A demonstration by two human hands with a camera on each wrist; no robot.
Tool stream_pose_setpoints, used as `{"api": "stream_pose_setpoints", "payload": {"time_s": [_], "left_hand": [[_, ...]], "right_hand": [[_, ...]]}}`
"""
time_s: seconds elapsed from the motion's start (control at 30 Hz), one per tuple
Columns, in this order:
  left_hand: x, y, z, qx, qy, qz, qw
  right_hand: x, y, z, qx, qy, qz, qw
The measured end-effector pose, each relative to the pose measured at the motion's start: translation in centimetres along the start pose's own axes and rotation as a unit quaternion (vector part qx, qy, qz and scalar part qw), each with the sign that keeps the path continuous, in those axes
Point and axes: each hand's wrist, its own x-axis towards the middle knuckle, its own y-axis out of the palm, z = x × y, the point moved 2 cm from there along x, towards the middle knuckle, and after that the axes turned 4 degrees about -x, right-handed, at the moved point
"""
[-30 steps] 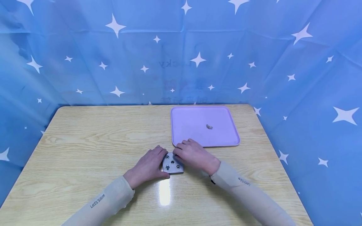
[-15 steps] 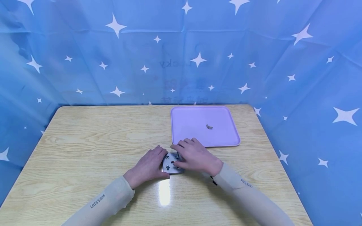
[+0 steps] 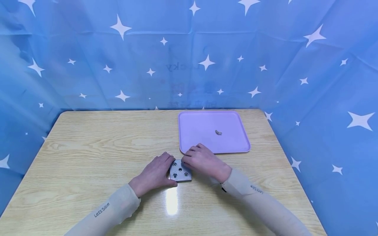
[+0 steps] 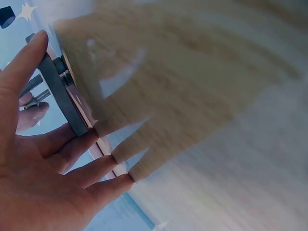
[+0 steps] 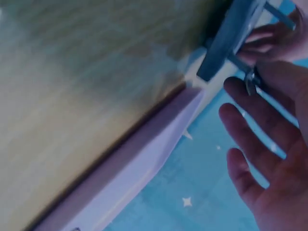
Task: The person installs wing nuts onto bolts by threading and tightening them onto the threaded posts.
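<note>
A grey metal plate [image 3: 180, 177] with several holes lies on the table, raised on bolt heads [image 4: 60, 65] under it. My left hand [image 3: 156, 172] grips its left side, thumb at the near edge and fingertips at the far edge. One threaded bolt [image 3: 175, 175] stands up from the near left hole. At the far right corner, my right hand [image 3: 203, 162] pinches what looks like a wing nut [image 5: 250, 82] on a second upright bolt [image 5: 236, 61]; the head view hides this behind the fingers. The other right fingers [image 5: 248, 144] extend loosely beside it.
A purple tray [image 3: 195, 127] lies behind the right hand, its near left corner close to the knuckles. Small brownish metal pieces [image 3: 218, 132] lie in it. The wooden table [image 3: 103, 141] ends at a blue star-patterned curtain [image 3: 189, 49].
Half a second ago my right thumb and fingers were spread apart around the far right bolt; they have closed together on it again. The left hand and plate have stayed still.
</note>
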Motion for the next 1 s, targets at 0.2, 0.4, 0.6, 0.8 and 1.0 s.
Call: {"api": "stream_pose_setpoints", "payload": {"time_s": [0.2,0.4,0.6,0.8,1.0], "left_hand": [[0.0,0.0,0.0,0.002,0.000,0.000,1.0000],[0.0,0.1,0.1,0.006,0.003,-0.001,1.0000],[0.0,0.1,0.1,0.011,0.008,-0.004,0.9999],[-0.1,0.1,0.2,0.009,0.001,-0.003,1.0000],[0.0,0.1,0.2,0.000,-0.003,0.000,1.0000]], "right_hand": [[0.3,0.7,1.1,0.010,0.072,-0.050,0.9961],[0.2,1.0,1.8,0.028,0.131,-0.048,0.9898],[-0.4,-0.1,0.9,0.036,0.097,0.018,0.9945],[-0.6,-1.1,-0.2,-0.004,-0.042,0.092,0.9949],[-0.5,-0.5,-0.6,-0.022,-0.064,0.061,0.9958]]}}
